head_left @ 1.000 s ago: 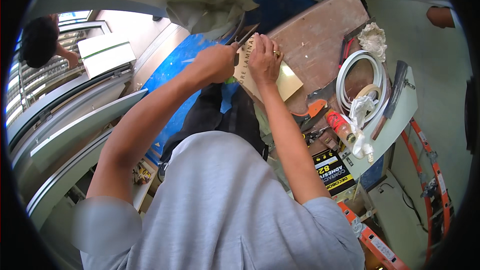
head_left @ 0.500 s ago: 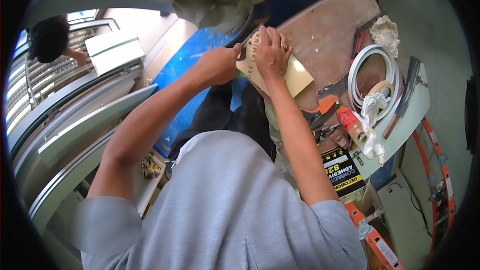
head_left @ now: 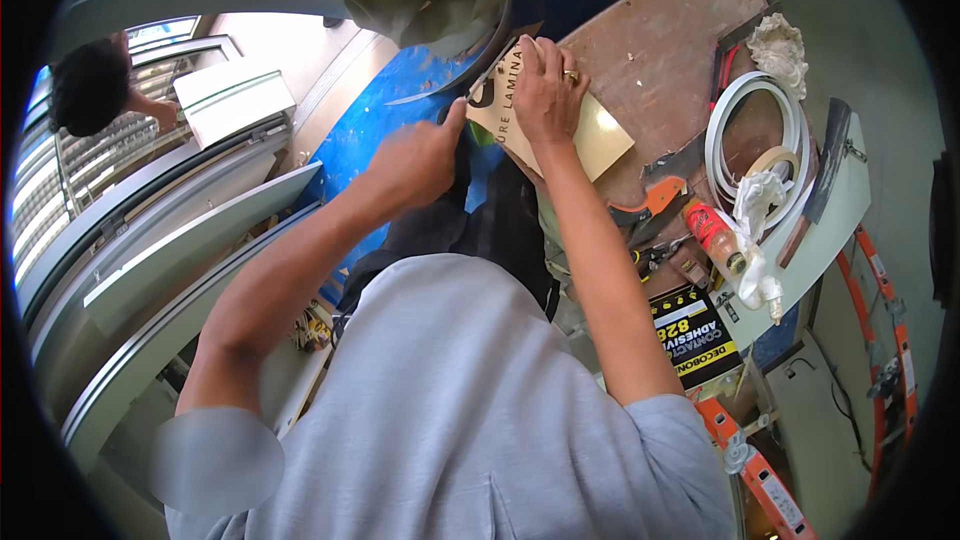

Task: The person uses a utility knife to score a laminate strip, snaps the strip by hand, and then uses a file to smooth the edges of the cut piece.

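The cream board lay under the right hand, which held it with fingers across its far end, apparently to steady it on the bench. The left hand was curled, thumb at the board's edge; I couldn't tell what it gripped. Right of the right hand sat a white coil, seemingly set aside within reach.

My left hand at 11 o'clock, fingers curled under, thumb stretched toward 1. My left elbow bent sharply, out at 8; left forearm angled toward 1–2. My right hand at 1, palm down, fingers extended, slightly bent. Right forearm nearly straight toward 11–12.
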`<action>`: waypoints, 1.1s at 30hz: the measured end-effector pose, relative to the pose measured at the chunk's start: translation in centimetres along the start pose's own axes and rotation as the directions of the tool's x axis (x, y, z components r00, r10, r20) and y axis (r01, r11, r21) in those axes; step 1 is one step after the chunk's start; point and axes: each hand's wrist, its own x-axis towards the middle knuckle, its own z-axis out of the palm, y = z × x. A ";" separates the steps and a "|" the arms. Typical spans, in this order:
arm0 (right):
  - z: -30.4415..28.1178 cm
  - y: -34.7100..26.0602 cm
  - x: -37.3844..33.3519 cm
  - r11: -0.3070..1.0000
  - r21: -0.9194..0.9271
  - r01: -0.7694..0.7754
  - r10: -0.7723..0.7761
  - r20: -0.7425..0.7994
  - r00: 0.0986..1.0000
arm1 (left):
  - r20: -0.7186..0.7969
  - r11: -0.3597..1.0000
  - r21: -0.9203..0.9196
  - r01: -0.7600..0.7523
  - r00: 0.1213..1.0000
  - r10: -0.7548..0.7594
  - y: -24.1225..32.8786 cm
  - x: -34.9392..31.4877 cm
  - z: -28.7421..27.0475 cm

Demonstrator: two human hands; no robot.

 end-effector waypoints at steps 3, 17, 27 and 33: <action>-0.2 -1.0 -0.6 1.000 -0.029 0.008 -0.008 -0.012 1.000 | -0.089 0.999 -0.036 -0.032 0.996 0.029 -0.3 5.1 0.2; -1.0 -2.8 -3.6 1.000 0.017 -0.024 0.023 0.059 0.998 | -0.057 1.000 -0.013 0.002 0.998 -0.003 -1.7 -5.5 -0.8; 0.3 -3.2 -4.0 0.993 -0.121 0.011 -0.005 0.051 0.999 | -0.051 0.996 -0.066 -0.061 0.997 0.058 -1.9 0.3 0.8; 0.3 -2.6 -3.6 0.999 -0.043 -0.004 0.006 0.056 0.998 | -0.139 0.980 -0.196 0.015 0.989 -0.043 -3.0 6.5 -1.0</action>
